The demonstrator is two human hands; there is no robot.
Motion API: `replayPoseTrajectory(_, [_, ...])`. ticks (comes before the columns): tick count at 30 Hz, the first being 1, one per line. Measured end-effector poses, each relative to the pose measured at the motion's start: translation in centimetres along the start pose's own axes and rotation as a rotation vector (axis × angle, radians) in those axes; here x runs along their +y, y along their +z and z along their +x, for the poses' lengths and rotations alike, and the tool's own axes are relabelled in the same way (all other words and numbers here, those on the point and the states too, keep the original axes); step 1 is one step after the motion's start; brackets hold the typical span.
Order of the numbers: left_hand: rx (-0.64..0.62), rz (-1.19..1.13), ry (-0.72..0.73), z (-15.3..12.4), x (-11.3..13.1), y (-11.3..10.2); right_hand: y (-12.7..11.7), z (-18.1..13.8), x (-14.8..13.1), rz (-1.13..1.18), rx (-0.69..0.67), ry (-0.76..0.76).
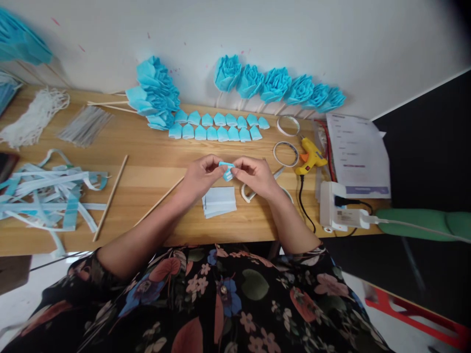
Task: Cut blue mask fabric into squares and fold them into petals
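Both hands pinch a small folded blue petal piece (228, 174) above the middle of the table. My left hand (203, 175) grips its left side between thumb and fingers, and my right hand (254, 174) grips its right side. Just below them lies a small stack of pale blue fabric pieces (220, 201). White-handled scissors (248, 194) rest partly hidden under my right hand and wrist. Beyond the hands, two rows of folded blue petals (211, 133) are laid out. A thin wooden stick (159, 200) sits partly behind my left forearm.
Blue fabric flowers on sticks (275, 85) lean against the wall, with a bunch (156, 93) farther left. Rolls of tape (286, 154), a yellow glue gun (311, 156) and a white power strip (332, 206) are on the right. Fabric strips (47, 189) are heaped left.
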State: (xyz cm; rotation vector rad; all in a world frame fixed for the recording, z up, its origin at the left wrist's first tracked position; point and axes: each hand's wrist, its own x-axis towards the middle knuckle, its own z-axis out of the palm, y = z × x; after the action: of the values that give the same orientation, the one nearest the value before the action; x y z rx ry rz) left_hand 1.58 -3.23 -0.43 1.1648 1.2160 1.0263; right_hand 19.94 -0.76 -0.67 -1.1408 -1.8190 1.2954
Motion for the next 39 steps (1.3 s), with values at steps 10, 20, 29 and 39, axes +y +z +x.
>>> replayPoseTrajectory(10, [-0.012,0.148,0.046,-0.16,-0.58,0.05,-0.05,-0.03,-0.52,-0.016,-0.047,0.021])
replayPoseTrajectory(20, [-0.040,0.167,0.068,-0.25,-0.69,0.00,-0.08,0.09,-0.19,-0.024,-0.064,0.031])
replayPoseTrajectory(29, [0.035,0.094,-0.011,-0.04,0.15,-0.19,-0.57,0.04,-0.23,0.070,-0.091,0.050])
replayPoseTrajectory(39, [-0.054,0.189,0.029,-0.13,-0.57,-0.22,-0.32,-0.07,-0.21,-0.038,-0.063,0.013])
